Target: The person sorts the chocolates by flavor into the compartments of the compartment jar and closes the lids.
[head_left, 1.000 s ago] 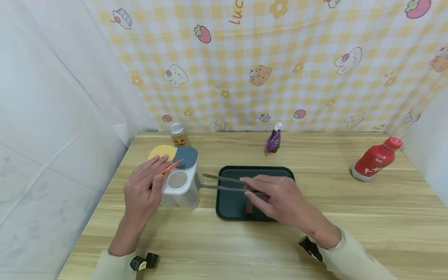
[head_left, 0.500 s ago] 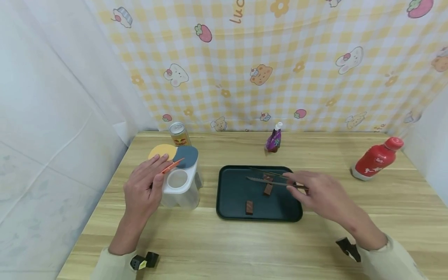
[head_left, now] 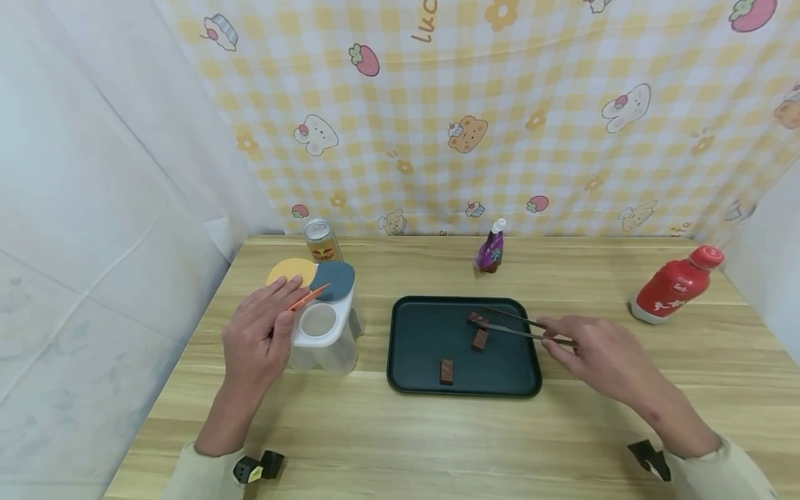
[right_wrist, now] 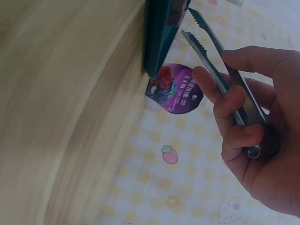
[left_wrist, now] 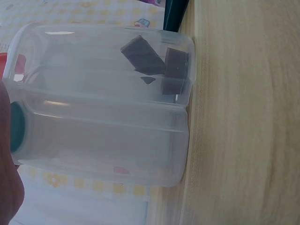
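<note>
My left hand lies over the top of a clear storage container and holds its raised orange lid between thumb and fingers. The round opening beside the lid is uncovered. In the left wrist view, dark chocolate pieces lie at the bottom of one compartment. My right hand grips metal tongs, whose tips stand apart over a dark green tray. On the tray, one chocolate piece is by the tips, a second chocolate just nearer, a third chocolate near the front edge.
A gold drink can stands behind the container, next to its yellow lid and blue lid. A purple pouch stands behind the tray. A red bottle is at the right. A checked curtain hangs behind the table.
My right hand has moved right with the tongs, from beside the container to the tray's back right. The chocolates on the tray have come into sight. My left hand has stayed put.
</note>
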Motion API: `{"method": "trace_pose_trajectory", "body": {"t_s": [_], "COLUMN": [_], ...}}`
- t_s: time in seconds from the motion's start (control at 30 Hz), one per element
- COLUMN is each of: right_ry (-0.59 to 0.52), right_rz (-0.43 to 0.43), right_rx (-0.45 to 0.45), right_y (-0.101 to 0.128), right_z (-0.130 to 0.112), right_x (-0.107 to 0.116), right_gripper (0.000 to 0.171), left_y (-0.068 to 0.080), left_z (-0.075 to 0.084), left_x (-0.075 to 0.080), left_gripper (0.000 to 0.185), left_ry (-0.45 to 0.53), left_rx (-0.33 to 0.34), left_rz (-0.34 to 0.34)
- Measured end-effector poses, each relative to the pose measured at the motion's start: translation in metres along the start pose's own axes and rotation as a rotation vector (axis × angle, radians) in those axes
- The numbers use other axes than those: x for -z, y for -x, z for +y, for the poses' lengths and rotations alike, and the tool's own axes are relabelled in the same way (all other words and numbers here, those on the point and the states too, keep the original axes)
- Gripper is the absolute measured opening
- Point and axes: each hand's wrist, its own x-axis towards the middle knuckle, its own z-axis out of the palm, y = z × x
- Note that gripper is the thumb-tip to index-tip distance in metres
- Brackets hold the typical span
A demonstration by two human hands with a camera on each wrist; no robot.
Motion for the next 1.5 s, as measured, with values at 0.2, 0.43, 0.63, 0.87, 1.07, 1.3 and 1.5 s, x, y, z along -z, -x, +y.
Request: {"method": "trace_pose_trajectory", "body": {"t_s": [0.2,0.43,0.63,0.87,1.07,1.3,1.5], "right_ry": [-0.006,-0.020,-0.024,-0.009,-0.002,0.002,0.006], "right_rz": [-0.040,-0.084,-0.073,-0.071,-0.062,-0.057,-0.021], "right_rx": [-0.037,-0.067,-0.047,-0.038,-0.029,-0.029,-0.003], "right_y": [0.0005,0.0015,0.0012,0.0006,0.0008,0.0012,0.0021], "right_z": [0.0032,0.0062,0.0077,0.0075,0.0074,0.0082,0.0082], "right_x": [-0.0021,-0.0058,-0.0064,-0.0067,-0.0070,-0.0079,-0.0092], "right_gripper": [0.029,0.029,0.028,0.028,0.028,0.028,0.028], "left_y": [-0.0001,0.0005,0.0007,-0.0003,-0.0003,0.0003,0.0003], "left_z": [-0.0001,-0.0010,-0.0011,0.0000,0.0005,0.0002,0.0005], "left_x": [-0.0001,-0.0009,-0.0005,-0.0004,-0.0002,-0.0007,-0.0007], "left_gripper": [0.059,0.058,0.058,0.057,0.058,0.058,0.057], "left_ry": [0.001,-0.001,-0.002,0.003,0.000,-0.003,-0.006], "left_rx": [-0.003,-0.013,-0.012,-0.022,-0.014,0.002,0.001], "left_rz": [0.003,0.012,0.006,0.010,0.009,0.008,0.009]}}
